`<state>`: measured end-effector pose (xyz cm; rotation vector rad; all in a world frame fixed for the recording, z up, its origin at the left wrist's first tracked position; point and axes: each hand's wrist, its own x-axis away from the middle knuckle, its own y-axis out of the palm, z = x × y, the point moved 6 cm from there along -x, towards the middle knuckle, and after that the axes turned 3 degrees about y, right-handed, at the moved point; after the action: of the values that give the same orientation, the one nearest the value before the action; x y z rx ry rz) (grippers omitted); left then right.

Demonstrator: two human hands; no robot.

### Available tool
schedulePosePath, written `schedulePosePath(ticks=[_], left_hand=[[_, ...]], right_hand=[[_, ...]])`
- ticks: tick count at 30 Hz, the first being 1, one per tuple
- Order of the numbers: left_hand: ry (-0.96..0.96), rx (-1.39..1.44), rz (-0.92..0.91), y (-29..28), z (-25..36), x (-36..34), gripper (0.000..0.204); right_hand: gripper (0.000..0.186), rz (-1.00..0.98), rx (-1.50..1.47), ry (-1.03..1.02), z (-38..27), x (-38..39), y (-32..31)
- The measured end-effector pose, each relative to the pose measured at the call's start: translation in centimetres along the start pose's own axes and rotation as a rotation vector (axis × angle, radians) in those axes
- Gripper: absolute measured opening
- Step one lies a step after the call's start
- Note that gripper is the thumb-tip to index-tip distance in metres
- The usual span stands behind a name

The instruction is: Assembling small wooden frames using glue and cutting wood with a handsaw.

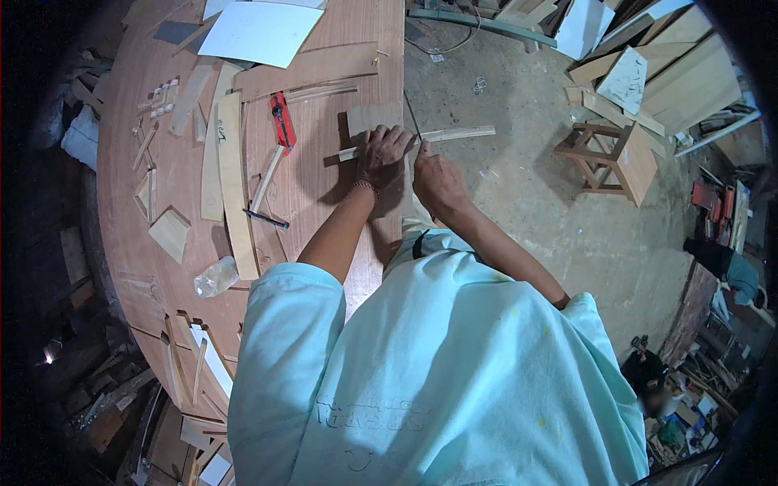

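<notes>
A narrow pale wooden strip point(463, 134) lies across the right edge of the workbench point(320, 174), its right end jutting out over the floor. My left hand point(384, 154) presses down on the strip, fingers bent over it, on top of a flat brownish board point(366, 120). Just beyond the bench edge, my right hand point(438, 183) is closed around the near end of a thin-bladed saw point(411, 111). The dark blade points away from me and crosses the strip close to my left fingertips. My right fingers hide the saw's grip.
Left of my hands lie a red tool point(283, 123), long pale boards point(233, 174), a clear plastic bag point(216, 278) and several small wood pieces. A white sheet point(261, 32) covers the far bench. On the floor at right stands a wooden stool point(620, 162), with panels point(689, 77) leaning behind.
</notes>
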<state>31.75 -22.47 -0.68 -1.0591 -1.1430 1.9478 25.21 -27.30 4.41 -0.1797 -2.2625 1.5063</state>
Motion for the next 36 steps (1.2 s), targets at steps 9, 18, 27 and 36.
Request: schedulePosePath(ticks=[9, 18, 27, 36], left_hand=[[0.003, -0.080, 0.011, 0.0, 0.0, 0.1, 0.015], [-0.002, 0.020, -0.031, 0.6, 0.0, -0.2, 0.020], [-0.019, -0.025, -0.083, 1.3, -0.5, 0.4, 0.019], [-0.006, -0.025, -0.027, 0.6, -0.2, 0.2, 0.018]], right_hand=[[0.043, -0.086, 0.101, 0.006, 0.4, 2.5, 0.6], [0.045, 0.003, -0.053, 0.012, 1.1, -0.3, 1.0], [0.047, -0.055, -0.040, 0.060, 1.3, 1.1, 0.5], [0.049, -0.086, 0.029, 0.021, 0.9, 1.2, 0.8]])
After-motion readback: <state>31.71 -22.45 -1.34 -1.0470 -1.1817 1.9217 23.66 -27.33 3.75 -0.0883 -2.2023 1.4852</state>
